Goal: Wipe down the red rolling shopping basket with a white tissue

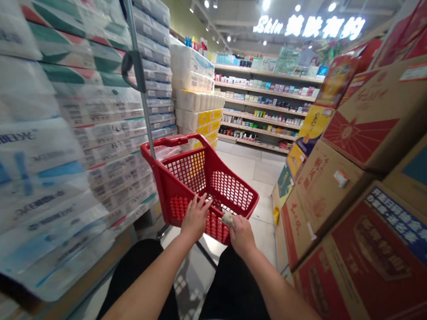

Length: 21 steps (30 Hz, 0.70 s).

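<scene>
A red plastic shopping basket cart point(230, 189) with lattice sides stands directly in front of my knees. A tall grey metal pole point(146, 116) with a dark grip rises from its left corner. My left hand point(196, 217) rests against the near rim of the basket, its fingers stretched out and holding nothing. To its right, my right hand point(242, 234) is closed at the same rim. Pinched in its fingers is a small crumpled pale cloth or tissue point(227, 218), too blurred to tell exactly which.
Tall stacks of wrapped tissue packs point(112, 125) line the left side. Cardboard cartons point(329, 187) are piled close on the right. Ahead, a pale tiled floor point(248, 163) leads to shelves of small boxes and bottles point(264, 96) under a lit sign point(309, 26).
</scene>
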Available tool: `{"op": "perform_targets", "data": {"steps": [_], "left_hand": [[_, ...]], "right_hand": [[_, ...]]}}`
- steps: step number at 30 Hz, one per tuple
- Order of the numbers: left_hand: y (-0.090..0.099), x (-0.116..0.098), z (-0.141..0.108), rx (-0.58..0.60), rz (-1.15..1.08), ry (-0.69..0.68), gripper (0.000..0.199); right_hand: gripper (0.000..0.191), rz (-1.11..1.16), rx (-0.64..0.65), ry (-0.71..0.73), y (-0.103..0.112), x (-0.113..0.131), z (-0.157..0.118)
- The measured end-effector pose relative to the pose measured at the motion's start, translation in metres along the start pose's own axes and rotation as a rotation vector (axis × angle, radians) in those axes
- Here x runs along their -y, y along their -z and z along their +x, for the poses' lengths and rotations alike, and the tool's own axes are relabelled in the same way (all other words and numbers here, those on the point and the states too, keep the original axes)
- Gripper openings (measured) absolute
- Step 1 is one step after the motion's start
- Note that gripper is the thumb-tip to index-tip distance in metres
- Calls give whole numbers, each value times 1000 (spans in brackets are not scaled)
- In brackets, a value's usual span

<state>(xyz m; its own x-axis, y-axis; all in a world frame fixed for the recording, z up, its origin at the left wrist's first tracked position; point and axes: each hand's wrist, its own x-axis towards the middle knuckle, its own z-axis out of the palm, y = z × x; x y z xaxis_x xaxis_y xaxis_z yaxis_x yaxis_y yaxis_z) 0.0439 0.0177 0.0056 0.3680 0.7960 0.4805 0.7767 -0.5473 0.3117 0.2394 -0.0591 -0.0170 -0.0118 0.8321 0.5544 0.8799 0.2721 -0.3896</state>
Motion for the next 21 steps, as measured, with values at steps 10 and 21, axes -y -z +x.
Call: {"op": "perform_targets", "data": {"steps": [10,21], "left_hand": [[-18,-37,-17,121,-387,-1,52],[-17,-34,-20,-55,-654,524,53]], "right_hand": [[53,147,87,9,-17,15,17],[89,252,290,113,-12,43,28]]}}
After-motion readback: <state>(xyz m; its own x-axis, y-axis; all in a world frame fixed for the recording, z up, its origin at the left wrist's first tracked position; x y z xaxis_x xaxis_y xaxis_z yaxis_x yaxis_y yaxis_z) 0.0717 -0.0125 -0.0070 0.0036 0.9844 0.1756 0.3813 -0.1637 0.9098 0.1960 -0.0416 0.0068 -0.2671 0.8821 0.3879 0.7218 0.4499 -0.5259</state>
